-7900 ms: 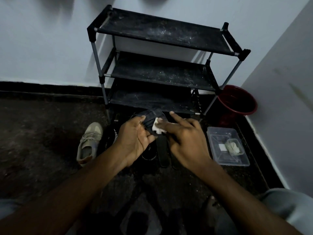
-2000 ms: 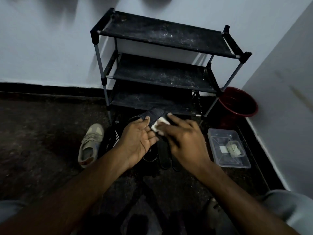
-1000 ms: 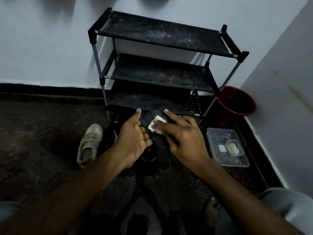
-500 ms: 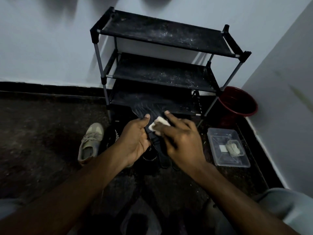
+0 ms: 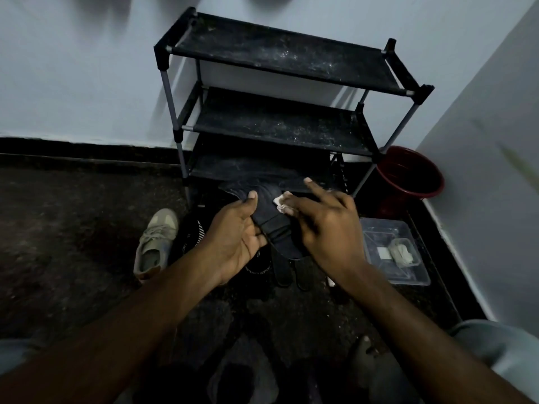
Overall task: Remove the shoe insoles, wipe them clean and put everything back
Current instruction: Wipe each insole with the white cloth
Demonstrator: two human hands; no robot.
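Before the shoe rack [image 5: 280, 53], left hand [image 5: 236, 237] grips an insole [image 5: 268, 207], right hand [image 5: 326, 228] fingers [image 5: 296, 206] pinch a wipe [image 5: 279, 202]: wiping underway, refitting left.

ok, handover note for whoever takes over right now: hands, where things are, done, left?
Left hand grips the dark flat insole, held up in front of the black three-tier rack.
Right hand holds a small white wipe against the insole's upper part.
Beige lace-up sneaker lies on the floor to the left, a black shoe under the hands, and a clear plastic box to the right.
Done: this insole is out and being wiped.
Left: finish wiping, do any other insoles, refit them, put everything back.
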